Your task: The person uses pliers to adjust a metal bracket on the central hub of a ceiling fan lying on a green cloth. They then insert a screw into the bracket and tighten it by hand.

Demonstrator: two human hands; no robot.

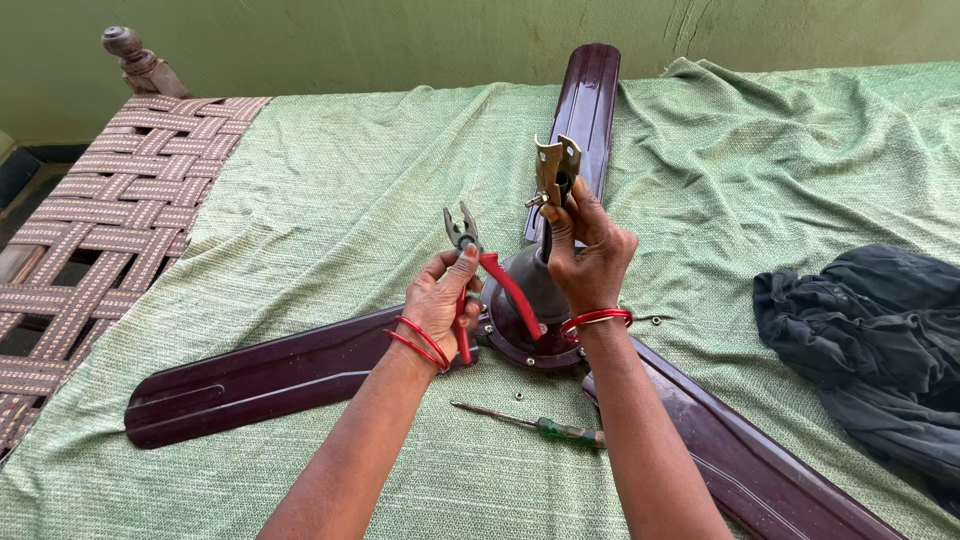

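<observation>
1. Left hand point(436, 300) grips red-handled pliers point(478, 270), jaws up and parted.
2. Right hand point(588, 250) is closed around the fan's downrod point(552, 205), below its metal bracket point(555, 165).
3. Maroon ceiling fan point(530, 310) lies on green cloth point(330, 200); a screwdriver point(540, 428) lies near the right forearm.

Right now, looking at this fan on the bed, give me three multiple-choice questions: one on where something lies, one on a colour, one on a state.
1. Where is the screwdriver?
A. on the green cloth between the forearms
B. on the dark cloth
C. in the left hand

2. What colour are the pliers' handles?
A. blue
B. red
C. yellow

3. What is the right hand doing?
A. resting flat
B. gripping the fan's rod
C. holding a blade

Answers: 1 A, it lies there; 2 B, handles show red in the left hand; 3 B, fingers wrap the rod.
</observation>
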